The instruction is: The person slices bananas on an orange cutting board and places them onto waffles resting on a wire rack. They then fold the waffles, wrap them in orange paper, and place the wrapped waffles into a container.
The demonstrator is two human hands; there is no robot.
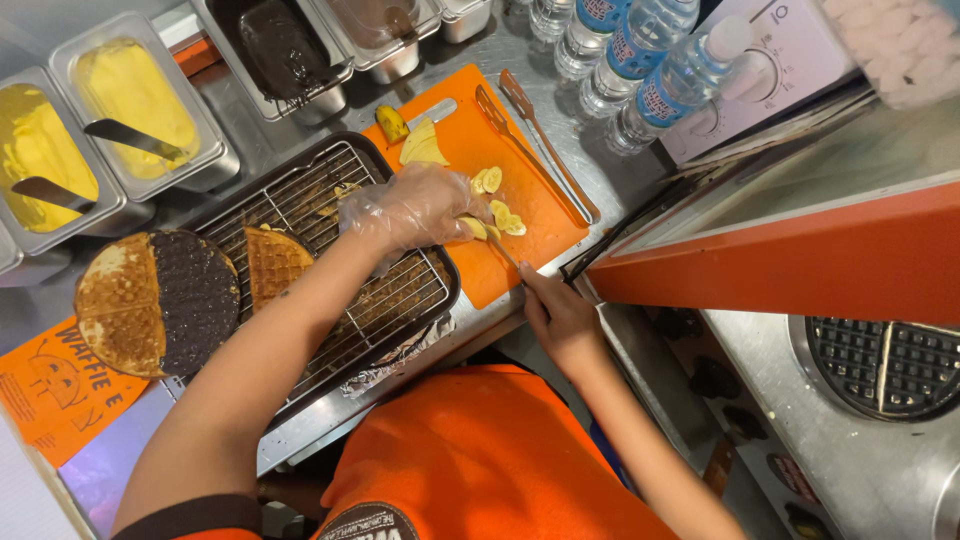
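Observation:
My left hand (pixel 410 208), in a clear plastic glove, rests on the orange cutting board (pixel 540 215) and pinches a piece of banana (pixel 474 228) at its fingertips. My right hand (pixel 556 312) grips the handle of a small knife (pixel 505 255) whose blade points up into that banana. Cut banana slices (pixel 508 218) lie just beyond the fingers. A larger peeled banana piece (pixel 423 146) and a banana end (pixel 392 124) sit at the board's far corner.
A black tray with a wire rack (pixel 400 290) holds a waffle piece (pixel 273 263). A round waffle half coated in chocolate (pixel 157 302) lies to the left. Behind are tubs of yellow cream (pixel 135 90) and chocolate (pixel 283 45), tongs (pixel 535 145), water bottles (pixel 650 70). A waffle iron (pixel 885 365) sits right.

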